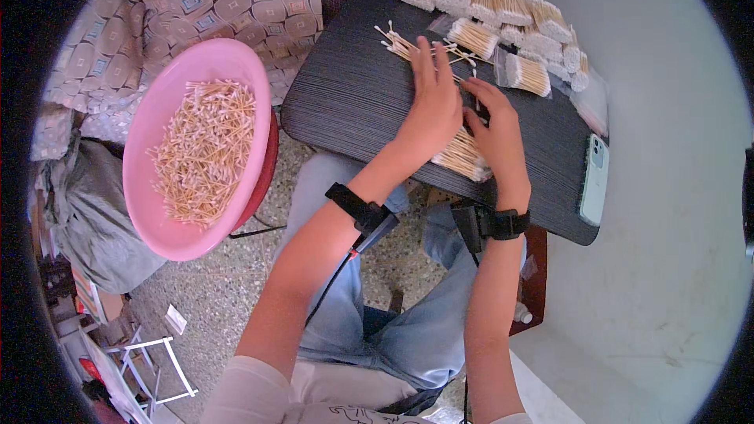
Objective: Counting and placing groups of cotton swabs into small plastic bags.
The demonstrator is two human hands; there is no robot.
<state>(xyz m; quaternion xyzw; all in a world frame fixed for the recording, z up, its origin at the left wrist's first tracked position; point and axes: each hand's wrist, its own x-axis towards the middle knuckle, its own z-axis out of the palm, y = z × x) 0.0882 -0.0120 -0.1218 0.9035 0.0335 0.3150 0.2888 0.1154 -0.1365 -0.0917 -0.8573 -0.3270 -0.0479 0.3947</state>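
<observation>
My left hand (436, 102) lies over the dark table with its fingers stretched out among loose cotton swabs (396, 44). More scattered swabs (463, 56) lie just past its fingertips. Close by, my right hand (499, 132) is curved, thumb and fingers apart, with nothing visibly held. A bundle of roughly aligned cotton swabs (462, 159) sits below the two hands near the table's front edge, beside the right palm. The hands partly cover this bundle and the swabs between them.
Several clear bags of swabs (512, 8) crowd the table's (345, 71) far right, two (528, 75) (472, 36) nearer my hands. A pale green phone (594, 180) rests at the right edge, by the wall (652, 212). At left stands a pink basin (141, 188) of loose swabs.
</observation>
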